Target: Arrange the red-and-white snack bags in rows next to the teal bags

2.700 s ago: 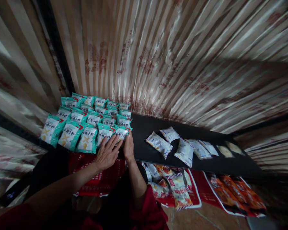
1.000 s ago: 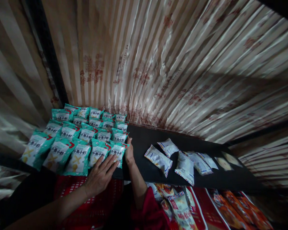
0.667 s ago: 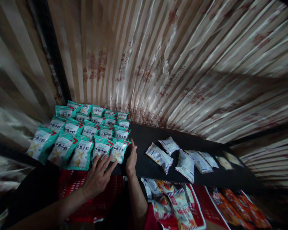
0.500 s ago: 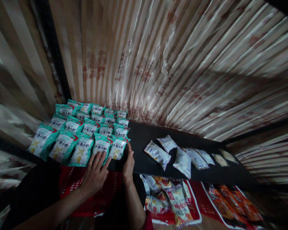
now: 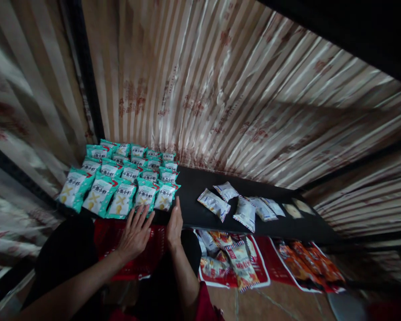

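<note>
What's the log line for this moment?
left hand: at front teal packets; right hand: beside their right end; black shelf: silver-white packets lying farther right

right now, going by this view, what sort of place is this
Probably a shop or stockroom, though the view can't settle which: matching teal snack bags sit in rows on a black shelf, with red baskets of packets below.

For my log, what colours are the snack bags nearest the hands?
The snack bags are mainly teal and white with red touches, in the head view.
</note>
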